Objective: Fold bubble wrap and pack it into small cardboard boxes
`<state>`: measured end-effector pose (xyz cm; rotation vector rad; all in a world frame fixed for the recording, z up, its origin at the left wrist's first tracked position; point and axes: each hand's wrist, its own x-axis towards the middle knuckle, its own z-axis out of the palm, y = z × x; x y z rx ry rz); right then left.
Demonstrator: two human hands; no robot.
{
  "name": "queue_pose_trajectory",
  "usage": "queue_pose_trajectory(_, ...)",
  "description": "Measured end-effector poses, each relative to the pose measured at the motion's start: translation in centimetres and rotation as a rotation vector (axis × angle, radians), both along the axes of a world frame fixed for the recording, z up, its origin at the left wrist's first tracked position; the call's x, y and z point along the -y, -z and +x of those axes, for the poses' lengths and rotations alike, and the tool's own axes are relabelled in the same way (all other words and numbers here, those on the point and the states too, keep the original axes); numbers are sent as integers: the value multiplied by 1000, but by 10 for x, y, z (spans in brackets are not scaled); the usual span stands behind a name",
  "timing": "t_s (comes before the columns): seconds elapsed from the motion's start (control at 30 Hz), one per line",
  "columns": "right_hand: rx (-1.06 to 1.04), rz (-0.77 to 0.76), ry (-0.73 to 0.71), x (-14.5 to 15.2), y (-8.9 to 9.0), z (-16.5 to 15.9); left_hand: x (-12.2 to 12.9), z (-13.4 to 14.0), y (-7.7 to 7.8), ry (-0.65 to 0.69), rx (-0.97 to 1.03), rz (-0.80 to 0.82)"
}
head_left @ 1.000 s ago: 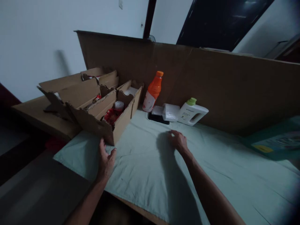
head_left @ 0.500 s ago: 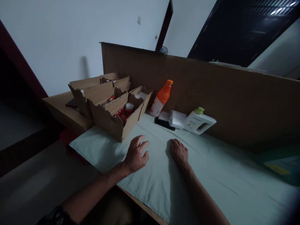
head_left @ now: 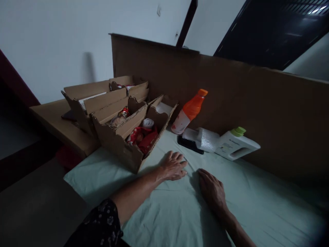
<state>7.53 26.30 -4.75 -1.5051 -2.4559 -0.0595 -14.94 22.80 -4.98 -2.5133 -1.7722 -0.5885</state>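
the one view is worn on the head and looks forward and slightly left, tipped down over the surface (head_left: 159,209). it sits close: the left hand (head_left: 174,166) lies just below mid-frame toward six o'clock, the right hand (head_left: 212,188) between four and five, and a dark sleeve (head_left: 100,223) enters at seven. the boxes (head_left: 118,151) fill nine o'clock at middle range. beyond them the cardboard panel (head_left: 257,103) crosses the frame, its top edge sloping down toward three o'clock. farthest off are the wall (head_left: 51,37) at ten and a dark door (head_left: 267,34) at two.
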Motion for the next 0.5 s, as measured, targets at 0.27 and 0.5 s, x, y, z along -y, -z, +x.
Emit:
queue_pose_trajectory(0.27,-232,211,-532,-11,-150,-165,-3,0,-4,-19,17,-4)
queue_pose_trajectory(0.5,405,130,-754,-26,-211,-324,-2,-1,-7,-24,30,-21)
